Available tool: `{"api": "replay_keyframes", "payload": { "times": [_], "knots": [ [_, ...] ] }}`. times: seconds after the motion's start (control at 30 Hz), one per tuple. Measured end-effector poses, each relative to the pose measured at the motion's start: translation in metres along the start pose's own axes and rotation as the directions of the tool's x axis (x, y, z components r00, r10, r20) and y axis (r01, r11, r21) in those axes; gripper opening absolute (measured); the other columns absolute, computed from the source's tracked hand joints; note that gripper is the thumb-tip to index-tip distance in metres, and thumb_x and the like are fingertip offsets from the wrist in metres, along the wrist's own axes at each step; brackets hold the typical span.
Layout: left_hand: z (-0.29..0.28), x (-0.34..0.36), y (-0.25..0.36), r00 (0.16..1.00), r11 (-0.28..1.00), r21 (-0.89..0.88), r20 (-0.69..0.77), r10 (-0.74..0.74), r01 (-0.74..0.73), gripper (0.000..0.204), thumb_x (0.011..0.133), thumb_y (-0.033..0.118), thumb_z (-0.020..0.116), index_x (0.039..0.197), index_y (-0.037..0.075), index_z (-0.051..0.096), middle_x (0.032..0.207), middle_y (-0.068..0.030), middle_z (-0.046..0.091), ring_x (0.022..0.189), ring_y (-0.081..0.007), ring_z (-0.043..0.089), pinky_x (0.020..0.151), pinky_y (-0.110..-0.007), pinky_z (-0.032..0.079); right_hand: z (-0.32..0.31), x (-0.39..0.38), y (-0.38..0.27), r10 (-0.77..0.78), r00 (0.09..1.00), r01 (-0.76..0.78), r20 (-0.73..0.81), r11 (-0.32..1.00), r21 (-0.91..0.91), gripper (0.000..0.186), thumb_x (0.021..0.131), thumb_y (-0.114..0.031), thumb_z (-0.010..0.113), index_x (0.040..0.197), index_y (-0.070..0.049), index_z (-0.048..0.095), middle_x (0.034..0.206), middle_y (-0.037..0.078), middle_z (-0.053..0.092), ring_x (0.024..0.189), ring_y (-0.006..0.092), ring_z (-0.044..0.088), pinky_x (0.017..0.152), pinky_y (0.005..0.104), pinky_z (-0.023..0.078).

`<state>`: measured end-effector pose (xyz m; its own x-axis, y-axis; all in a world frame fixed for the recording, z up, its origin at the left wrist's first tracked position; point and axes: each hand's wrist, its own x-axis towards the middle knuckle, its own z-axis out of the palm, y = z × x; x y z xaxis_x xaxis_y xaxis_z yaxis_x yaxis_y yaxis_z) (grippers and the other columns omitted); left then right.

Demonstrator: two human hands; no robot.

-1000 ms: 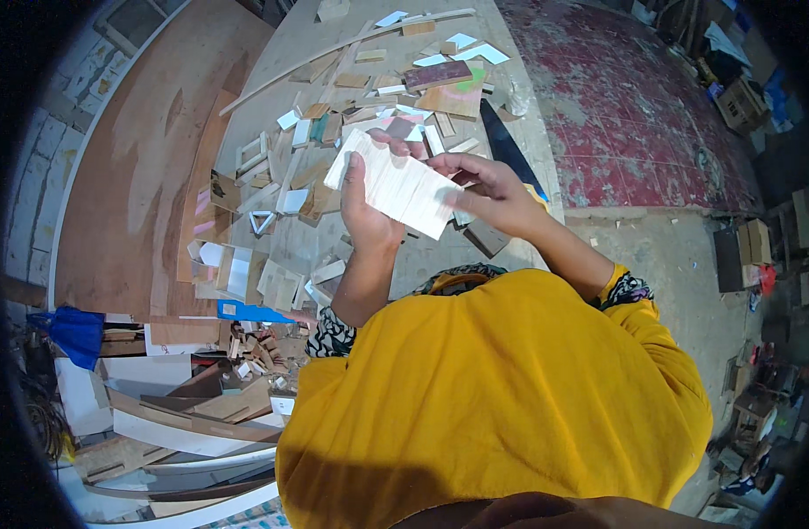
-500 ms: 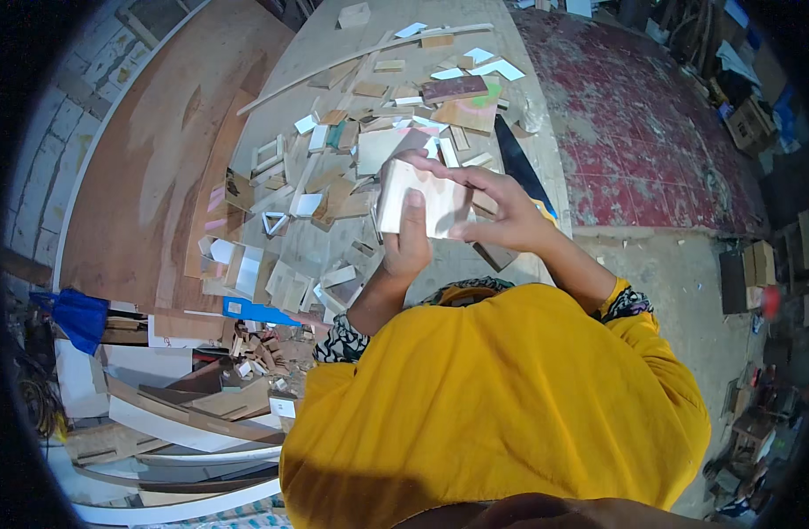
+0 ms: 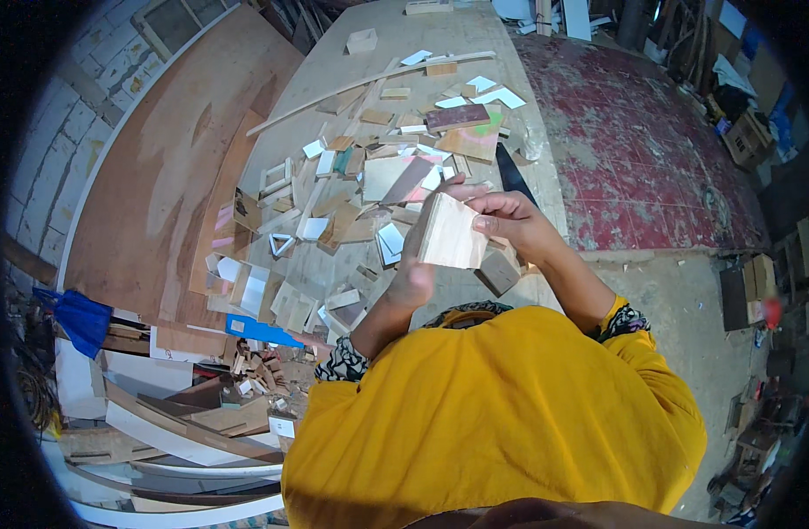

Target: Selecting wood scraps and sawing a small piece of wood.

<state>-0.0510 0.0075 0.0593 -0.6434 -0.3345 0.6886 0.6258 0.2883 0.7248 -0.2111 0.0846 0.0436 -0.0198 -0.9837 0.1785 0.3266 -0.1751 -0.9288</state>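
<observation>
Between my two hands I hold a pale wooden block (image 3: 455,234) above the near part of the workbench, tilted so that a broad face and its left edge show. My left hand (image 3: 415,275) grips it from the left and behind, with part of its fingers hidden by the block. On the upper right corner, my right hand (image 3: 521,227) pinches the block between thumb and fingers. Just below my right hand, a darker wood block (image 3: 500,271) lies on the bench. Behind the block sits a flat board piece (image 3: 391,176) with pink on it.
Wood and white offcuts cover the workbench (image 3: 334,88), with a long thin strip (image 3: 369,85) across them. A dark saw blade (image 3: 512,176) lies near the right edge. A large plywood sheet (image 3: 158,176) leans at left. Curved boards (image 3: 184,432) are stacked below it.
The wooden block has turned and tilted, so its side edge now shows. My left thumb has left its front face, and my right fingers have shifted to its upper corner.
</observation>
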Motion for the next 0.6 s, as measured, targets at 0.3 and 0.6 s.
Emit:
{"api": "replay_keyframes", "payload": {
  "times": [0.3, 0.6],
  "knots": [
    [-0.024, -0.044, -0.027, 0.735, 0.735, 0.039, -0.071, -0.674, 0.677, 0.039, 0.087, 0.018, 0.056, 0.119, -0.003, 0.051, 0.100, -0.0066, 0.060, 0.087, -0.0102, 0.057, 0.076, -0.023, 0.045, -0.036, -0.002, -0.001, -0.003, 0.999, 0.035, 0.050, 0.757, -0.653, 0.011, 0.079, -0.003, 0.062, 0.088, 0.002, 0.063, 0.071, 0.005, 0.061, 0.066, 0.0111, 0.054, 0.063, 0.0255, 0.044],
    [-0.015, -0.124, -0.092, 0.399, 0.416, -0.084, -0.165, -0.902, 0.905, 0.026, 0.090, 0.015, 0.051, 0.110, -0.002, 0.057, 0.093, -0.0054, 0.062, 0.076, -0.0110, 0.059, 0.065, -0.022, 0.050, -0.081, -0.024, 0.106, 0.139, 0.978, -0.208, -0.154, 0.663, -0.719, 0.027, 0.073, -0.021, 0.071, 0.092, -0.003, 0.066, 0.078, 0.009, 0.065, 0.067, 0.0157, 0.059, 0.064, 0.0283, 0.047]
  ]
}}
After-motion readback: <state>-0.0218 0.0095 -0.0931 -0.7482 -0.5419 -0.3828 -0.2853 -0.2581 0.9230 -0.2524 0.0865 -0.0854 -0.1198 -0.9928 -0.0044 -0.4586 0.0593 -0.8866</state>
